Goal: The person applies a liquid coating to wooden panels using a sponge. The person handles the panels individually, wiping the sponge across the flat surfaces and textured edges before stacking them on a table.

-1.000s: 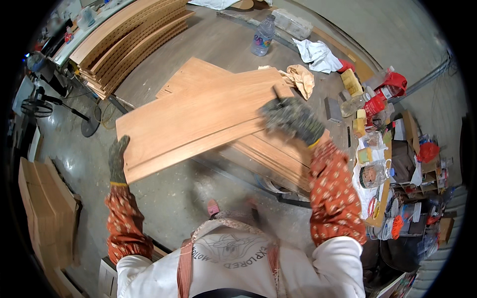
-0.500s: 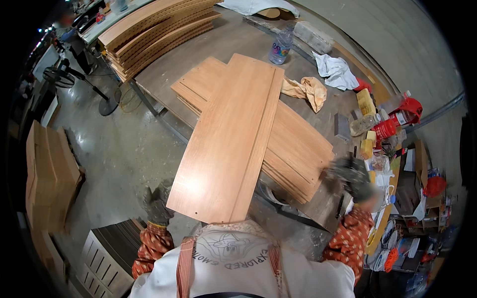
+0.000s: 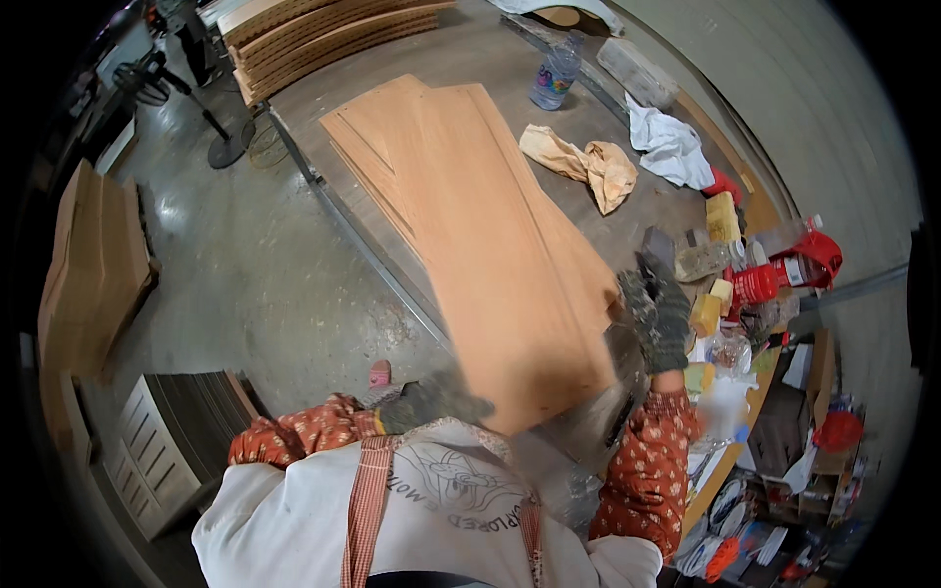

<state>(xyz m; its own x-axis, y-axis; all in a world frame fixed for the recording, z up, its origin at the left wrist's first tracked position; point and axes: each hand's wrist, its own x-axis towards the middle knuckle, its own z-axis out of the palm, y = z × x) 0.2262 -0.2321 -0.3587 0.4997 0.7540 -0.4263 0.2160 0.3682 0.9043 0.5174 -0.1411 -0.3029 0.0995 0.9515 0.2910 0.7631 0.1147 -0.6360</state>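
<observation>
A long wood-look panel (image 3: 480, 255) lies slantwise across a stack of similar panels (image 3: 377, 186) on the worktable. Its near end reaches out toward my chest. My left hand (image 3: 426, 404), in a dark grey-green glove, is at that end's left corner; its fingers are smeared by motion, and I cannot tell whether they grip the panel. Beside the right edge of the panels is my right hand (image 3: 659, 318), in a matching glove. Its fingers are apart and point away from me, with nothing seen in them.
Farther off on the table (image 3: 431, 49) are slotted curved boards (image 3: 333, 44), a water bottle (image 3: 556, 76), a tan cloth (image 3: 588, 162) and a white cloth (image 3: 669, 147). Sponges (image 3: 722, 218) and red containers (image 3: 755, 284) crowd the right side. Grey panels (image 3: 172, 431) stand on the floor at left.
The top panel has turned, its near end swinging right, more in line with the stack. My left hand has moved right to that end; my right hand has moved slightly left and up.
</observation>
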